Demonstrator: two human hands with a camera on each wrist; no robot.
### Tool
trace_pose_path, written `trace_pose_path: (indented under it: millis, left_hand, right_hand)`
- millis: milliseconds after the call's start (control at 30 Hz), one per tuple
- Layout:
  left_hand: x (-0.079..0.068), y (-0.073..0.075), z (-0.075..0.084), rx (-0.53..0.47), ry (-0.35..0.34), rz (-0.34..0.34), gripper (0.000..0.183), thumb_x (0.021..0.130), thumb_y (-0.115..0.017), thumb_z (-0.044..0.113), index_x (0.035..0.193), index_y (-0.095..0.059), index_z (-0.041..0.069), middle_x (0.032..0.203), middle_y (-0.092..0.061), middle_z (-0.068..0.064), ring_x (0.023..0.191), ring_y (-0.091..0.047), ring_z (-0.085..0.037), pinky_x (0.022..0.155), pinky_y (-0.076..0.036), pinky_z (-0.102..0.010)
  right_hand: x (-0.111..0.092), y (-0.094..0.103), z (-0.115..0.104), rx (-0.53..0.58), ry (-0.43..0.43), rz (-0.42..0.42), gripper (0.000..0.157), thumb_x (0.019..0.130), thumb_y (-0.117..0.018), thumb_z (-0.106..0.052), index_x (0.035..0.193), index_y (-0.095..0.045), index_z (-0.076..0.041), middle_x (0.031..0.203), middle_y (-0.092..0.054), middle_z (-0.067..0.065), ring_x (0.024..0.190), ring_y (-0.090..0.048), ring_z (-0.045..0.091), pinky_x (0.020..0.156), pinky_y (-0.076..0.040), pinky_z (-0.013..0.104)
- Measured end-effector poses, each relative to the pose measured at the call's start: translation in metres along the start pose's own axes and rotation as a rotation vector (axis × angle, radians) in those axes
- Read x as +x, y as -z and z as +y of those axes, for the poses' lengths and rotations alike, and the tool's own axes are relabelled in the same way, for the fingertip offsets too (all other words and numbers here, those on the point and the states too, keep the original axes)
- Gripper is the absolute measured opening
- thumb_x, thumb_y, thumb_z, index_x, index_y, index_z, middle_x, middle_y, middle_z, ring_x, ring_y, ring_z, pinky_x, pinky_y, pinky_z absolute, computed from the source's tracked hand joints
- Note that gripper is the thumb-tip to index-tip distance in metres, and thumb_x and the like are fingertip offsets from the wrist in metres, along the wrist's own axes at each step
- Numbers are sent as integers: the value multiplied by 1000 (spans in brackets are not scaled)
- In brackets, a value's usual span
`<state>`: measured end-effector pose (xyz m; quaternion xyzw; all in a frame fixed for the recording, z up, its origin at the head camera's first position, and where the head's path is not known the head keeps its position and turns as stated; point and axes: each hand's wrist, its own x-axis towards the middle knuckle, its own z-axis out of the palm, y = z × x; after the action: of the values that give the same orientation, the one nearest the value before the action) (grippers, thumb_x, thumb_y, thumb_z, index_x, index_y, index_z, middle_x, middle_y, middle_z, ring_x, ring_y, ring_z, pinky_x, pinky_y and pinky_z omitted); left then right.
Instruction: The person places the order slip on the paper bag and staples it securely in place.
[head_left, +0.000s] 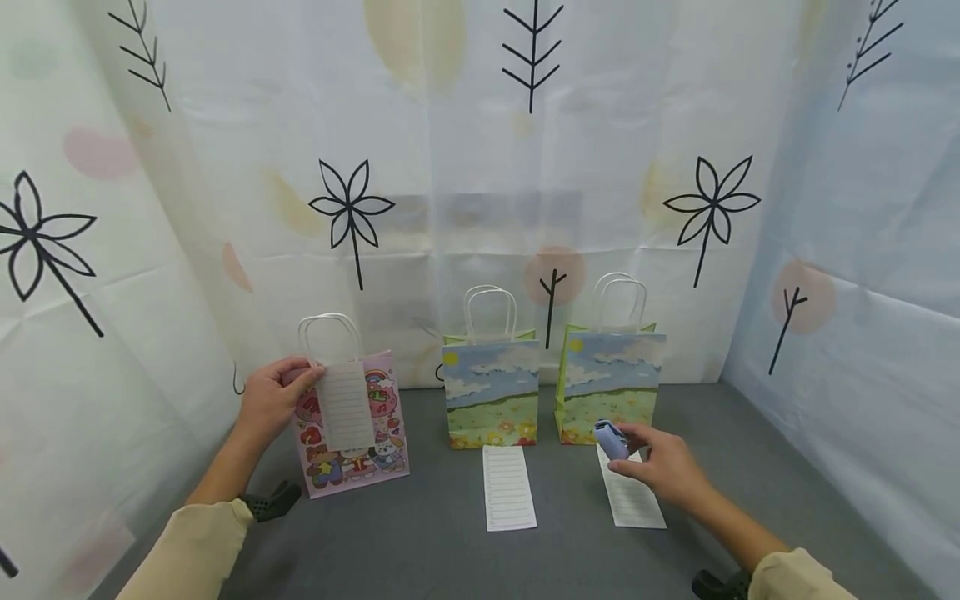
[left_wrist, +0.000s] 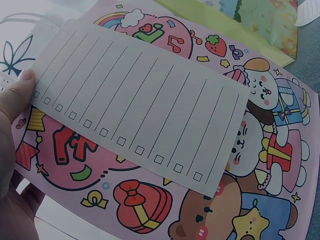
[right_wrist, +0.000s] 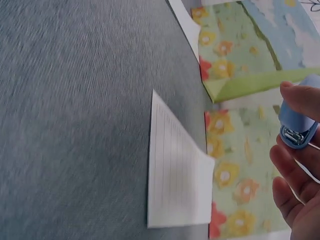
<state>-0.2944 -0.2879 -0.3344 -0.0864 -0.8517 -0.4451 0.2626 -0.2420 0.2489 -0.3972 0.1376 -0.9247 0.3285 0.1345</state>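
My left hand (head_left: 273, 396) pinches a lined checklist slip (head_left: 345, 408) against the upper front of a pink cartoon-print gift bag (head_left: 315, 467). In the left wrist view the thumb (left_wrist: 22, 92) presses on the end of the slip, with the other fingers partly hidden behind the bag. The bag leans slightly. A small blue stapler (head_left: 612, 439) is between the thumb and fingers of my right hand (head_left: 671, 467), raised above a second lined slip (head_left: 633, 500). The right wrist view shows metal inside the end of the stapler (right_wrist: 298, 117).
Two landscape-print gift bags, one in the middle (head_left: 491, 392) and one to its right (head_left: 611, 375), stand upright near the back curtain (head_left: 480, 125). Another lined slip (head_left: 510, 492) lies on the grey table (head_left: 420, 542) before the middle bag.
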Motion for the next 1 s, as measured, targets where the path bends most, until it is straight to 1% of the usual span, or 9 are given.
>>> trace_pose_path:
  millis: [167,267,433,533,733,867,1000]
  left_hand:
    - [-1,0,0,4,20,-5,37,95,-65,29,110,-67,-5,98,-69,-21,72,-61,-12,59,-50,-23]
    - [0,0,0,3,16,5,36,95,-66,28,109,-67,-5,97,-70,-21,71,-61,-10,58,-50,-23]
    - [2,-1,0,-2,2,12,35,94,-67,27,109,-67,-5,97,-70,-21,71,-61,-9,58,-49,-22]
    - [2,0,-1,-6,4,4,36,95,-66,28,109,-67,-5,97,-70,-21,71,-61,-10,58,-50,-23]
    - [1,-1,0,-5,9,-3,37,95,-65,29,109,-67,-5,98,-69,-22,71,-61,-12,58,-50,-23]
    - [1,0,1,7,6,-2,36,95,-65,29,109,-67,-5,97,-69,-22,71,-61,-13,58,-50,-23]
    - [1,0,1,16,8,-2,37,95,-65,29,109,-67,-5,97,-70,-21,70,-60,-13,58,-50,-23]
  right_hand:
    - [5,-6,-10,56,21,0,54,79,-82,-24,124,-62,-2,93,-67,0,73,-54,15,59,-42,29]
    - [9,-11,-18,99,37,-1,52,79,-82,-22,123,-62,-1,95,-67,0,78,-56,16,61,-43,29]
    - [16,-22,-32,197,72,-34,48,80,-80,-14,122,-62,0,101,-66,4,84,-59,19,66,-47,29]
    - [20,-28,-40,245,110,-61,46,80,-80,-11,120,-62,0,102,-65,7,84,-61,19,66,-49,29]
    - [28,-39,-58,301,178,-101,48,81,-81,-16,121,-60,2,98,-65,8,81,-60,19,64,-50,29]
    - [36,-47,-71,307,228,-116,47,80,-81,-18,119,-61,0,93,-64,4,78,-60,16,62,-50,29]
    - [42,-54,-83,327,280,-131,46,80,-81,-17,120,-62,-2,92,-65,5,75,-60,15,61,-50,29]
